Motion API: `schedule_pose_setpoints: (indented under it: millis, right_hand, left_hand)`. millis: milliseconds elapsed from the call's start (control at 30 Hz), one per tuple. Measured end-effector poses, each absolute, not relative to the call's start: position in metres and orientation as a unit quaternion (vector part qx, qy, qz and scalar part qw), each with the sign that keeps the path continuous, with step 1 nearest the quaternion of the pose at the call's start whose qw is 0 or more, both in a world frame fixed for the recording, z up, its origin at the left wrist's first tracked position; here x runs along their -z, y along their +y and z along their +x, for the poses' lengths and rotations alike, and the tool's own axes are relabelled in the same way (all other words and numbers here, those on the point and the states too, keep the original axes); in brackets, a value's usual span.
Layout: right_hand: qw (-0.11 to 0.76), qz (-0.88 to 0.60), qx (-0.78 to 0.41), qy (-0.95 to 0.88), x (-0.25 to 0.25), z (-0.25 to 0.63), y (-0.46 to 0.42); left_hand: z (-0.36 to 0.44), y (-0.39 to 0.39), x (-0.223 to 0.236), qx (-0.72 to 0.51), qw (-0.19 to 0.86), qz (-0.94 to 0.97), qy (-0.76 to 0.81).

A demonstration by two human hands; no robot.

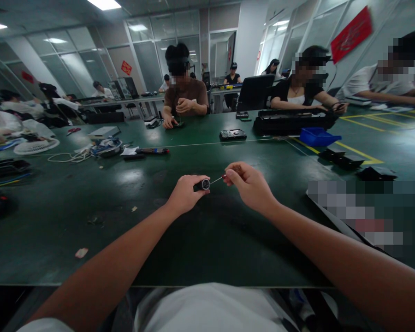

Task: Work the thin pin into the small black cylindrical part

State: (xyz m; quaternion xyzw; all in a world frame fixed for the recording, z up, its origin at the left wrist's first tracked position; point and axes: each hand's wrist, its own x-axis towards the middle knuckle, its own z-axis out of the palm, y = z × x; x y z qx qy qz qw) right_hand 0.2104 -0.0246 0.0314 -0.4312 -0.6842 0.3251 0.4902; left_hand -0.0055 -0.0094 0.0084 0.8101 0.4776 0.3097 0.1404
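Observation:
My left hand (185, 193) is closed around a small black cylindrical part (205, 184) with a pale ring on its round end, which faces me. In my right hand (247, 184) is a thin screwdriver (216, 180), its reddish handle pinched between thumb and fingers. The metal shaft points left, and its tip meets the round end of the black part or lies just beside it; I cannot tell which. Both hands are over the middle of the green table (224, 258). My fingers hide most of the black part and much of the handle.
Beyond my hands lies a hard drive (233, 134). A blue bin (320, 137) and black pieces (376, 173) are at the right. A dark tool with a red tip (152, 151), cables (105, 146) and a white fan grille (36, 146) are at the left. Co-workers sit across the table.

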Motion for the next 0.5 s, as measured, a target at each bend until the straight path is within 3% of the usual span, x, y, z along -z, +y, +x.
schedule_pose_setpoints:
  millis: [500]
  right_hand:
    - [0.495,-0.431,-0.275,-0.703,-0.021,0.209,-0.025]
  left_hand:
    - [-0.008,-0.007,-0.007,-0.335,0.134,0.798,0.483]
